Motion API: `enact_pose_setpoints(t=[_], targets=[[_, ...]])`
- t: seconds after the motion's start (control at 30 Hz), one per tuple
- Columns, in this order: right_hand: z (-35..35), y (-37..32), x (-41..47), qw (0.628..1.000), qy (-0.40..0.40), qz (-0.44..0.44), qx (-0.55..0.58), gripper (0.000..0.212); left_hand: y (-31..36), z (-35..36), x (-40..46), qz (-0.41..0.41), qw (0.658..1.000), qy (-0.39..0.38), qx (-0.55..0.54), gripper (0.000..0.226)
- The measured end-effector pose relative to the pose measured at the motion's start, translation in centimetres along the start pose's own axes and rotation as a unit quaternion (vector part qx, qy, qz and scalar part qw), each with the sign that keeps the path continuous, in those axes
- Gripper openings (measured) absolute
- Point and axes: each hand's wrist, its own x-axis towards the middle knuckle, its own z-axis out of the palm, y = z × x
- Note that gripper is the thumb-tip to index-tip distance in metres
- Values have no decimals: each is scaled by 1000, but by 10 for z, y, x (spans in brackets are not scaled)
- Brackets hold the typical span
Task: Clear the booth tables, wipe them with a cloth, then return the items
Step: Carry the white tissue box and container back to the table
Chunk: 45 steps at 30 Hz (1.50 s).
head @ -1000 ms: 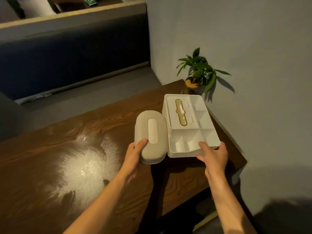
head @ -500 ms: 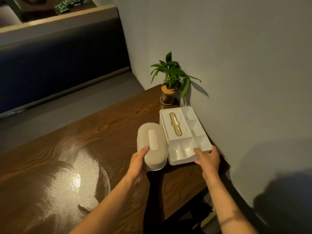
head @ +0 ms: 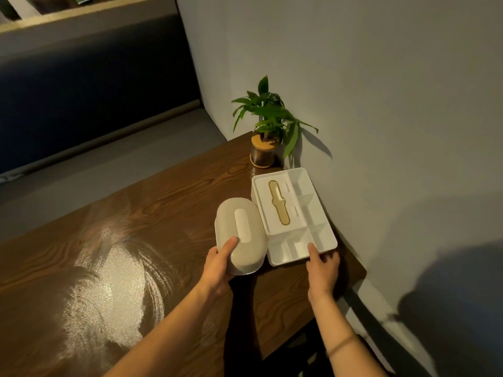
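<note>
A beige oval tissue box (head: pixel 241 232) sits on the wooden booth table (head: pixel 152 213) near its right end. My left hand (head: pixel 219 263) grips the box's near end, thumb on top. Right beside it stands a white organiser tray (head: pixel 295 213) with a gold slot in its lid and several open compartments, close to the wall. My right hand (head: pixel 322 266) holds the tray's near edge, thumb laid over the rim. A small potted plant (head: pixel 268 126) in a cork-topped glass jar stands in the table's far corner.
A grey wall (head: pixel 381 104) runs along the table's right side. A dark booth bench (head: pixel 81 91) lies beyond the far edge. The tabletop to the left shines wet with wipe streaks (head: pixel 109 289). The table's near right corner drops off below my right arm.
Both hands have set the tissue box and the tray further in toward the wall and the plant. The view has shifted so the plant sits higher and more central.
</note>
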Motion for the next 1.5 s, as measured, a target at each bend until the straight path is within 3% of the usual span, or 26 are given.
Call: enact_pose_setpoints(t=[0.1,0.17,0.27,0.63,0.77,1.0,1.13,1.23,1.3,1.5], targets=[[11,3,-13,994,-14,39,105,63,-3,0,3,5,1000,2,7,71],[17,-2,-18,989,-32,36,140,54,-5,1,5,4,1000,4,2,66],[23,-13,-10,989,-58,26,134,54,-2,4,6,5,1000,8,-4,48],[36,-39,26,991,-66,0,116,36,11,15,23,-8,1000,25,-10,68],[34,-33,19,991,-81,16,106,45,4,10,23,0,1000,8,-7,91],[34,-27,-28,995,-78,49,47,50,0,-2,-1,70,997,-32,-26,85],[37,-21,-69,980,-194,26,31,46,2,-5,-22,91,994,-62,2,89],[32,-19,-87,970,-240,-26,18,74,7,0,-34,87,991,-100,26,91],[22,-20,-90,972,-229,-42,24,81,13,8,-38,87,987,-121,58,91],[-20,-14,-83,979,-142,-27,144,68,9,53,-47,105,963,-167,185,81]])
